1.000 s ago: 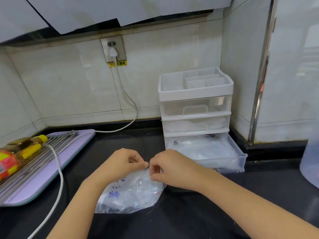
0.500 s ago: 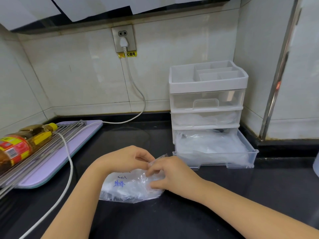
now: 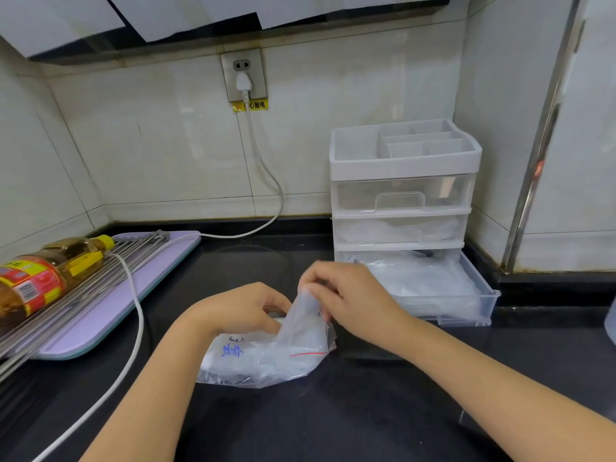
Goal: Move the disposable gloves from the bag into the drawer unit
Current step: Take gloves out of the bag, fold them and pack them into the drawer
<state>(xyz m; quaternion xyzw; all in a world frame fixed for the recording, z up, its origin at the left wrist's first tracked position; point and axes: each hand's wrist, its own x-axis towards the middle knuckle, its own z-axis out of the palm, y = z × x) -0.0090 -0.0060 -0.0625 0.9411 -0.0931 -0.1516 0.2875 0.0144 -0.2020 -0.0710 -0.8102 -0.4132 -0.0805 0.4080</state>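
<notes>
Clear bag (image 3: 266,360): on counter (image 3: 366,418) under hands.
Left hand (image 3: 240,311): curled, gripping bag's edge.
Right hand (image 3: 353,300): pinches thin film (image 3: 300,316) at bag's mouth.
Drawer unit (image 3: 403,168): beyond right hand, bottom drawer (image 3: 466,316) open.

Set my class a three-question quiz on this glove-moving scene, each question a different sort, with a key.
1. True or false: the bottom drawer of the drawer unit is pulled out.
2. The right hand pinches: A thin plastic at the mouth of the bag; B a drawer handle; C the bottle.
3. Fill the gap: the white cable is plugged into the wall ____.
Key: 1 true; 2 A; 3 socket.
</notes>
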